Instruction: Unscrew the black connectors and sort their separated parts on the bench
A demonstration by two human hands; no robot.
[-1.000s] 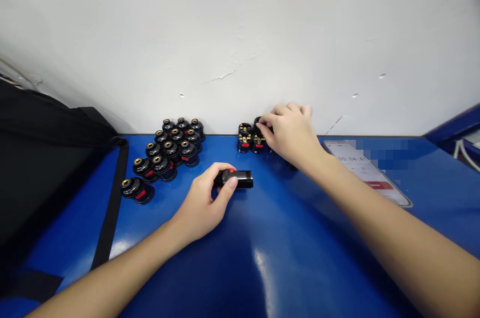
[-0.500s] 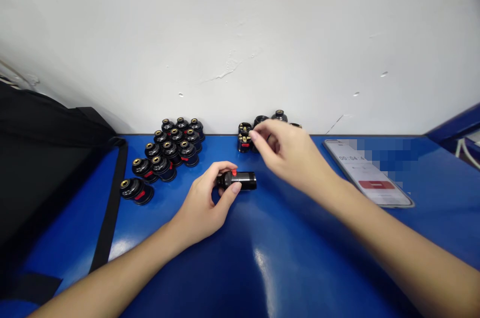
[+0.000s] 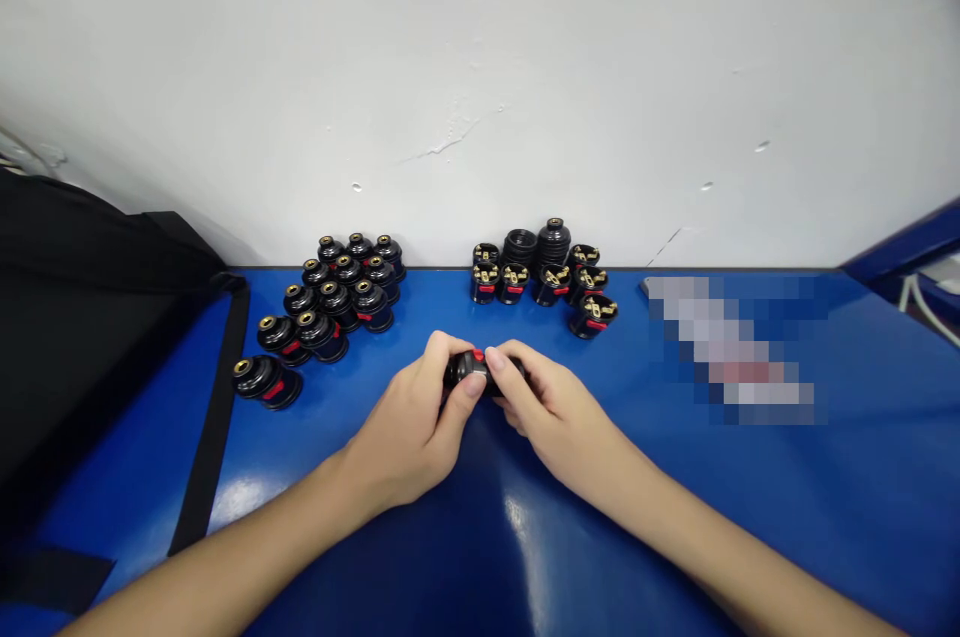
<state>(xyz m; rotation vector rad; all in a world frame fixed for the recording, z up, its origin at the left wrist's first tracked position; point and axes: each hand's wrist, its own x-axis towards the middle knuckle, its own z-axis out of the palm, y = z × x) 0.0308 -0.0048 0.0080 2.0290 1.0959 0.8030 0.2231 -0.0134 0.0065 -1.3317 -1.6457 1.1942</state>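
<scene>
Near the middle of the blue table [image 3: 570, 527], a black socket [image 3: 480, 374] with a red switch is held between both hands. My left hand [image 3: 416, 417] grips its left end, thumb on the near side. Around its right end are the closed fingers and thumb of my right hand [image 3: 551, 407]. Much of the socket is hidden by the fingers. Beyond the hands, to the right, stand several open black parts with brass contacts [image 3: 553, 284], most with red switches showing. Two ribbed black shells [image 3: 519, 248] are behind them, close to the wall.
Several capped black sockets [image 3: 322, 335] with brass tops stand in rows at the left. A black bag [image 3: 97, 317] and its strap [image 3: 214, 417] lie at the far left. A phone, partly pixelated [image 3: 720, 337], lies at the right. The white wall [image 3: 480, 67] borders the back edge.
My right hand has come down from the open parts at the back and closed on the right end of the socket. My left hand still holds the left end. More back parts are visible.
</scene>
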